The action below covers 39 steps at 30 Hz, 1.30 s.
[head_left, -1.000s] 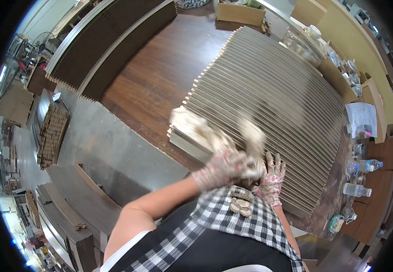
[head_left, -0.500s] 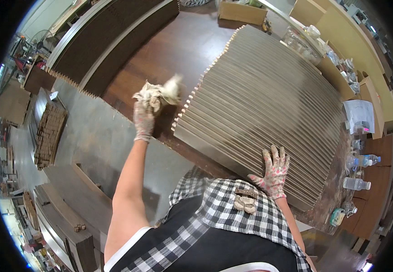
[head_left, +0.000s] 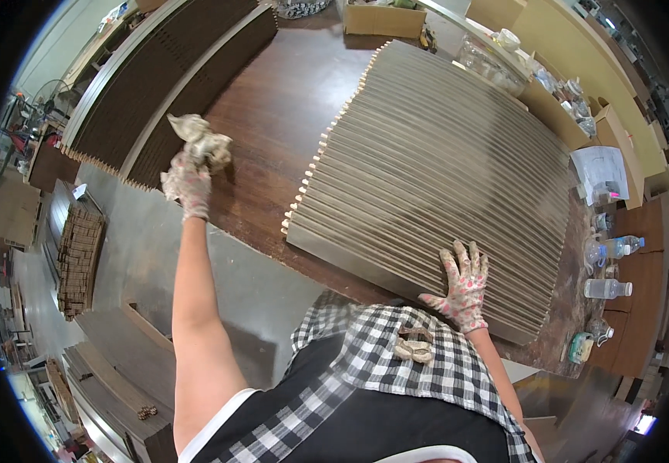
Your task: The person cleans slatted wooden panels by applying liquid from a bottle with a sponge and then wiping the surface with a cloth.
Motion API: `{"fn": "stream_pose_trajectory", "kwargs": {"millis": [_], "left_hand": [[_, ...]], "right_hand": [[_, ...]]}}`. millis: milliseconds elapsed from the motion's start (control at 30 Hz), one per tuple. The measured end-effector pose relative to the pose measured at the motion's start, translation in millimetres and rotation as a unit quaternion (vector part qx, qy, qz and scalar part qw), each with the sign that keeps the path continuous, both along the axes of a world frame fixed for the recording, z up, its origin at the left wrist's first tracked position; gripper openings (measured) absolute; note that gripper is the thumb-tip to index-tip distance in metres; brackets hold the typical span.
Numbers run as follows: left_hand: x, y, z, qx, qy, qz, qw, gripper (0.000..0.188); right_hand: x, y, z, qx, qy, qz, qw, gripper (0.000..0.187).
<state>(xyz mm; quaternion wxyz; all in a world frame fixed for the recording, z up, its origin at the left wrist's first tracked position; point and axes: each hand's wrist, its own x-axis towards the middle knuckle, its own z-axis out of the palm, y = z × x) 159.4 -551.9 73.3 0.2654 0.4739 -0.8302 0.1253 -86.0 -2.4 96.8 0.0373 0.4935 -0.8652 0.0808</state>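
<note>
In my left hand [head_left: 189, 185], gloved in a dotted work glove, is a crumpled cream rag [head_left: 205, 147]. That hand is stretched out above the near left part of the brown table [head_left: 261, 116], beside a stack of dark boards. My right hand [head_left: 465, 289], in a matching glove with pink dots, lies flat with fingers spread on the near edge of a row of grey-brown slats [head_left: 434, 177]. The slats lie packed side by side, and pale pegs [head_left: 307, 174] stick out along their left ends. The palm is hidden against the slats.
Dark boards [head_left: 188, 85] stand on edge at the far left. Clear bottles [head_left: 608, 288] and a sheet of paper [head_left: 600, 171] are along the right side. A cardboard box [head_left: 384, 21] sits at the far edge. More stacked boards [head_left: 80, 251] rest on the left.
My left hand has swung left with the rag, away from the peg ends towards the dark boards. The right hand stays on the slats. The view has shifted slightly.
</note>
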Motion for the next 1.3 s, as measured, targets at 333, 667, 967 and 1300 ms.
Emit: {"fn": "stream_pose_trajectory", "kwargs": {"millis": [333, 667, 967, 1300], "left_hand": [[-58.8, 209.0, 28.1, 0.063, -0.050, -0.468, 0.880, 0.062], [-123.1, 263.4, 5.1, 0.064, -0.024, -0.516, 0.854, 0.041], [-132.8, 265.1, 1.3, 0.086, -0.021, -0.513, 0.854, 0.067], [-140.6, 261.1, 31.0, 0.178, -0.017, -0.547, 0.818, 0.059]], "right_hand": [[27.9, 14.1, -6.6, 0.052, 0.010, -0.059, 0.997, 0.096], [7.9, -1.6, -16.1, -0.055, 0.057, -0.138, 0.987, 0.097], [37.9, 28.4, -10.7, -0.240, -0.156, -0.121, 0.951, 0.043], [25.5, 5.8, -24.9, -0.370, -0.719, -0.373, 0.455, 0.035]]}}
